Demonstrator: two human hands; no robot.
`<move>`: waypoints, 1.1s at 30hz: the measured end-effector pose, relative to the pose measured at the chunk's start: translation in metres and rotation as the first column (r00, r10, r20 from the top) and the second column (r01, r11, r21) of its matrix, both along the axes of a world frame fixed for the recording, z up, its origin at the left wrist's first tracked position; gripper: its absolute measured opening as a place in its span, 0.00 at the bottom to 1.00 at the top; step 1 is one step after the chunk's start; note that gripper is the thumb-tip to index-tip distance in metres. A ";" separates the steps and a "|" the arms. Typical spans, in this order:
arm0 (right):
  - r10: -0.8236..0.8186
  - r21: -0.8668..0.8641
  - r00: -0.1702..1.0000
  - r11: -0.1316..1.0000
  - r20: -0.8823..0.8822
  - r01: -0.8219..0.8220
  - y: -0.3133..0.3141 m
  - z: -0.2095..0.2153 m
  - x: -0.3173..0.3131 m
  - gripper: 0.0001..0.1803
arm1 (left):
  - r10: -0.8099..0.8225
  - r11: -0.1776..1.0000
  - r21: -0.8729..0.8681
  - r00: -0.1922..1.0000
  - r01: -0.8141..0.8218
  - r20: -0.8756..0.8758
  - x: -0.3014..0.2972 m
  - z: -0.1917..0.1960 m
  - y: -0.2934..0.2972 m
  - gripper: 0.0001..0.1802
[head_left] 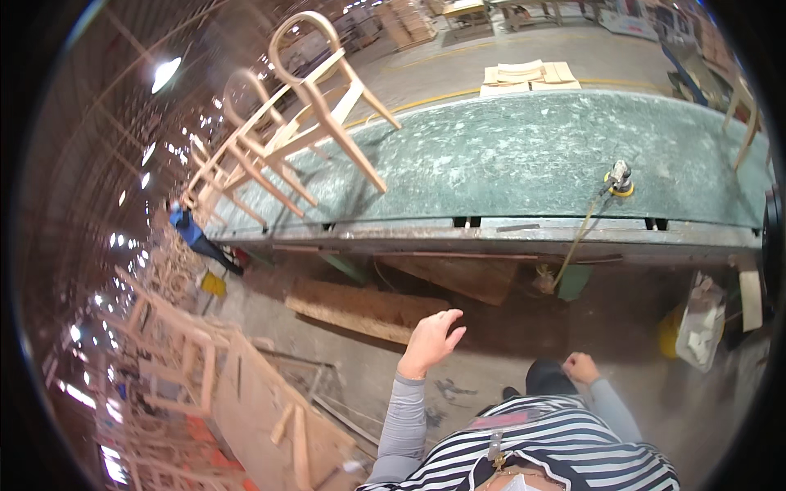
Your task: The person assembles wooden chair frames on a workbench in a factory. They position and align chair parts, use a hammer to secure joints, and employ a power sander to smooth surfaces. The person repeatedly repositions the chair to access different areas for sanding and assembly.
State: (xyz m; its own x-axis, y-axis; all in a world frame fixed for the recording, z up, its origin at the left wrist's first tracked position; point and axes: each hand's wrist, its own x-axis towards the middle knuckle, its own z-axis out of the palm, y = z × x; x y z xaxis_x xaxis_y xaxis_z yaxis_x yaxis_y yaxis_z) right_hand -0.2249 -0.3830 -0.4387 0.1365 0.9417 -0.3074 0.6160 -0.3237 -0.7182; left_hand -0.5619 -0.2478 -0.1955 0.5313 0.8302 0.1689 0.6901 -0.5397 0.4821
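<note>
My left hand (434,342) is raised in front of my body, thumb apart from the bent fingers, with nothing in it. Lower and close to my right thigh is my right hand (580,368), its fingers curled in and no object visible in them. Neither hand touches the long green workbench (491,155) in front of me. A round sander (620,180) with a yellow rim rests on the bench's right part, and its hose (580,237) hangs over the near edge. Bare wooden armchairs (327,106) stand in a row on the bench's left side.
A wooden board (352,307) lies below the bench. At right hangs a clear plastic bag (704,327) beside a yellow bucket (671,331). A wooden platform (262,409) with loose wooden parts is at lower left. Another person (192,233) in blue stands at the bench's far left end.
</note>
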 end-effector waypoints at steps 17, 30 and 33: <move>-0.230 0.575 0.969 0.807 0.093 0.136 0.606 0.038 0.027 0.10 | 0.342 0.918 0.340 0.845 -0.206 -0.411 0.026 0.165 0.417 0.21; -0.279 0.414 0.935 0.894 0.218 0.171 0.691 0.026 0.045 0.24 | 0.575 0.537 0.840 0.760 -0.072 -0.303 0.014 0.252 0.778 0.30; -0.298 0.367 0.930 0.907 0.216 0.205 0.694 0.029 0.045 0.25 | 0.723 0.394 0.910 0.655 -0.130 -0.219 0.006 0.293 0.866 0.32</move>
State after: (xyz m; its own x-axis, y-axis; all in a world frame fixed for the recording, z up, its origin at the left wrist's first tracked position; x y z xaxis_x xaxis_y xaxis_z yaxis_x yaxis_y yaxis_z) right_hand -0.1800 0.3108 -0.4097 0.4140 0.9051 0.0967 0.7256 -0.2640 -0.6355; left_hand -0.5555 0.6186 0.0978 0.3659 0.6152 0.6984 0.8811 0.0128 -0.4728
